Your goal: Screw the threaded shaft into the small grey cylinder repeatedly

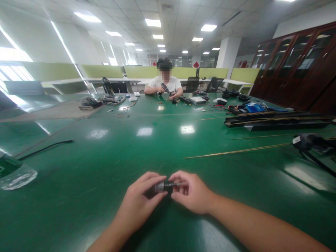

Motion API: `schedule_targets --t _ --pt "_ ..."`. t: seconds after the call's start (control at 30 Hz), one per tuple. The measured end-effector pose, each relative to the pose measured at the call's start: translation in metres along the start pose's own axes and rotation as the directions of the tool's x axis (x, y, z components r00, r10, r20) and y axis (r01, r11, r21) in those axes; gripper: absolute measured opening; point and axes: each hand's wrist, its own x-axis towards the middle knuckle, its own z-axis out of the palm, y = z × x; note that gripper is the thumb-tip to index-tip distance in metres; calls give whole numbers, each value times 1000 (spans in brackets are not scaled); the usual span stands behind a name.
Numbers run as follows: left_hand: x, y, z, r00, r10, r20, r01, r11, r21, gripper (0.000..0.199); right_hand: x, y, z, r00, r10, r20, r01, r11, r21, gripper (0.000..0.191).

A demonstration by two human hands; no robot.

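Observation:
Just above the green table top, in the lower middle of the head view, I hold a small grey cylindrical metal part with a thin dark shaft (160, 187). My left hand (139, 197) is closed around its thick cylinder body, thumb below and fingers above. The shaft points right, toward my right hand (193, 193), whose curled fingers and thumb close about its end. A darker collar shows in the gap between the two hands. The part lies roughly level; its left end is hidden in my left palm.
The green table (118, 150) stretches forward. Thin brass rods (236, 151) lie at right, near a black device with a strap (312, 143) and black rails (275, 122). A clear plastic bottle (17, 175) and black cable (47, 149) lie left. Across sits a person (164, 82) holding a power tool.

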Motion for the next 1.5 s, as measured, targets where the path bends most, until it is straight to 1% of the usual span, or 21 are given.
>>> schedule_targets --t 0.23,0.37,0.5,0.63,0.83,1.03,1.23,1.5 --pt "1 1 2 999 41 5 -41 999 -9 24 0 1 1 999 -16 -28 15 1000 -15 35" --pt "0 1 3 998 67 9 -67 997 -22 24 0 2 1 999 -35 -31 35 999 -16 31" --pt "-1 1 3 997 69 24 -69 997 -24 24 0 1 1 998 -59 -28 59 998 -3 27" --pt "-1 0 3 997 73 9 -73 997 -10 26 0 0 1 998 -63 -21 63 998 -4 24" --pt "0 2 3 997 80 -2 -80 997 4 23 1 -2 -1 998 -46 -30 47 999 15 19" --pt "0 2 1 997 80 -18 -80 997 12 22 1 -6 -2 999 -18 -51 18 1000 -13 16" --pt "0 2 1 997 75 -5 -75 997 23 21 2 -4 -1 998 -15 -64 13 999 -29 14" --pt "-1 -5 0 996 87 -26 -86 995 60 23 3 -4 0 997 49 -53 -46 998 46 13"
